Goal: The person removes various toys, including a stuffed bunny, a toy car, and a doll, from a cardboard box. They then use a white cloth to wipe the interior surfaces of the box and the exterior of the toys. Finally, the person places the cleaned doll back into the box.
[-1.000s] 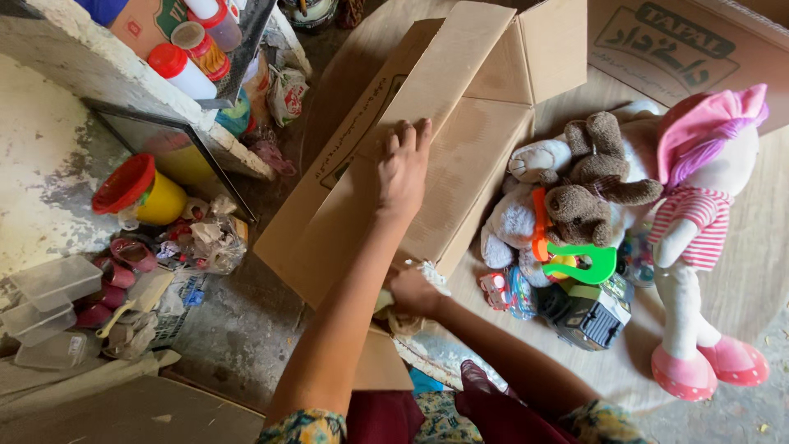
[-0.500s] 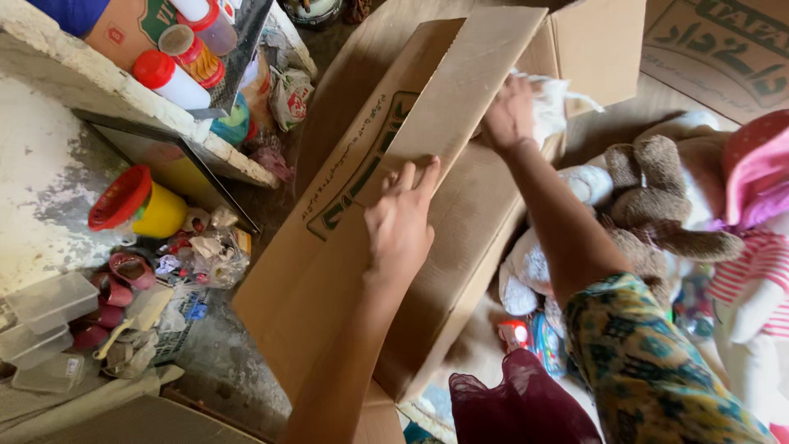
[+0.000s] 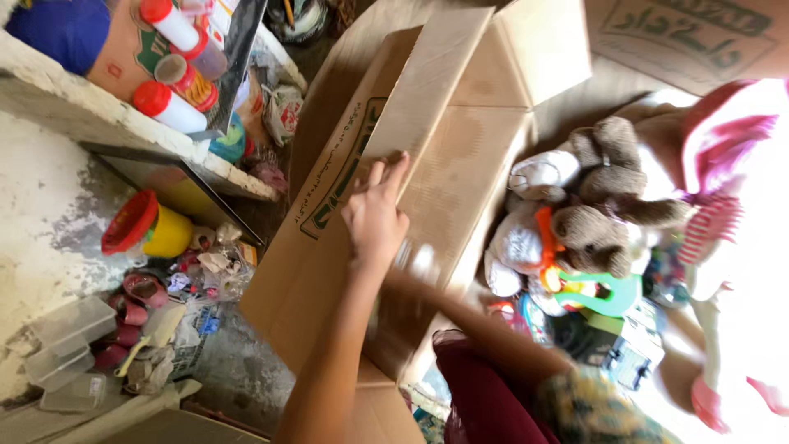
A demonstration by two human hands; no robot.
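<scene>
Head view: left hand (image 3: pixel 376 215) flat, fingers spread on cardboard box (image 3: pixel 427 164) flap; right hand blurred, can't tell.

Strong light floods in from the right, well beyond the fingers, and burns out the pink-and-white striped doll (image 3: pixel 723 222) and the floor beside it to near white glare. The large brown cardboard box (image 3: pixel 427 189) under the left hand (image 3: pixel 374 218) is evenly lit and fairly sharp, with the fingers (image 3: pixel 393 171) casting only a faint shadow. Just below the fingers, the right forearm is smeared by motion blur, its hand indistinct. Left of the fingers, the grey concrete shelf (image 3: pixel 99 115) sits in dimmer, flatter light, and the frame edges bend slightly.
</scene>
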